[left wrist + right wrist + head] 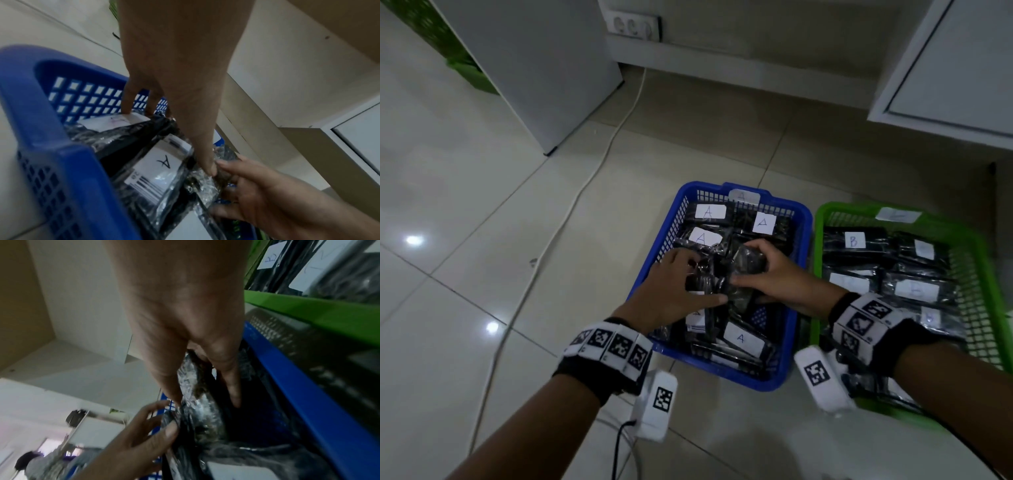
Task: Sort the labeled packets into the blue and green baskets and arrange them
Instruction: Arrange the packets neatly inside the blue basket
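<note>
1. Two baskets sit side by side on the tiled floor [482, 212] in the lower right half of the head view; left of them runs a white cable [571, 212], which climbs toward a power strip [635, 24] at the upper middle of the frame; a white cabinet [530, 68] stands at upper left, with a further green crate [465, 65] half hidden behind it.

2. Left of centre, the left hand [678, 287] reaches into the blue basket [803, 240]; in the left wrist view its fingers [128, 104] are fairly straight and press down on the packets near the mesh wall, while the thumb lies against a crinkled packet; it presses rather than clasps.

3. At the middle of the blue basket, the black plastic-wrapped packets [709, 236] lie in loose rows, most showing white labels marked A; one more label A sits on the far rim.

4. Just right of that, the right hand [777, 277] curls its fingers over the top of one shiny black packet [748, 263] and grasps it, thumb at the near edge; the two thumbs nearly meet on the wrapping; this packet's label cannot be seen.

5. At the right of the frame, the green basket [822, 219] touches or nearly touches the blue one; its packets [914, 287] carry labels marked B, some blurred; a white door panel [955, 68] fills the upper right corner.
</note>
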Action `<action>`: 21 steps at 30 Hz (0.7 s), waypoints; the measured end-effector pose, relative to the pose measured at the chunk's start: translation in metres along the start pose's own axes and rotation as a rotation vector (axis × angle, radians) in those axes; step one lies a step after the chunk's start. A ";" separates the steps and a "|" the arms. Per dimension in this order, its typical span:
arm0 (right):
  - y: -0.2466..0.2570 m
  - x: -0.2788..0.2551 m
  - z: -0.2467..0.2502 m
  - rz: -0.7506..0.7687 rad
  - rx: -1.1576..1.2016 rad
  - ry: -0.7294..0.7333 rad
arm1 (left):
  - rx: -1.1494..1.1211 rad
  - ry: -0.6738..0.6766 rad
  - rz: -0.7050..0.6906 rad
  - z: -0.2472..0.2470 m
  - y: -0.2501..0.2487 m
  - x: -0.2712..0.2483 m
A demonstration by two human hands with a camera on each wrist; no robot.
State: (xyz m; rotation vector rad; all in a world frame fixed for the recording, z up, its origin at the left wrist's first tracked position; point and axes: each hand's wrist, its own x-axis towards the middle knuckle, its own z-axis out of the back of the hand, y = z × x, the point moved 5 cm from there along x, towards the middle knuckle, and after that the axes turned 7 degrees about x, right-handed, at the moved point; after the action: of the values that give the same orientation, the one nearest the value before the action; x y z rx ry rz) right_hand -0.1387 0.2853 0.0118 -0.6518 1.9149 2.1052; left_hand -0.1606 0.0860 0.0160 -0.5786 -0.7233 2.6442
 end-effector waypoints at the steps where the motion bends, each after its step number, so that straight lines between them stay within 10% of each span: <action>1: -0.004 0.001 -0.001 0.001 -0.028 0.000 | -0.004 0.011 0.019 -0.001 -0.001 0.001; 13: 0.018 -0.005 0.027 0.291 0.049 -0.303 | 0.106 0.055 0.054 -0.010 -0.007 0.001; 21: 0.012 -0.001 0.042 0.222 0.396 -0.399 | 0.043 -0.064 0.009 -0.001 -0.009 0.000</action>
State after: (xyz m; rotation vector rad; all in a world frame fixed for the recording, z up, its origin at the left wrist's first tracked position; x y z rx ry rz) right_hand -0.1504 0.3249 0.0249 0.0611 2.1388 1.7148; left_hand -0.1580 0.0940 0.0202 -0.4888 -0.6821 2.6903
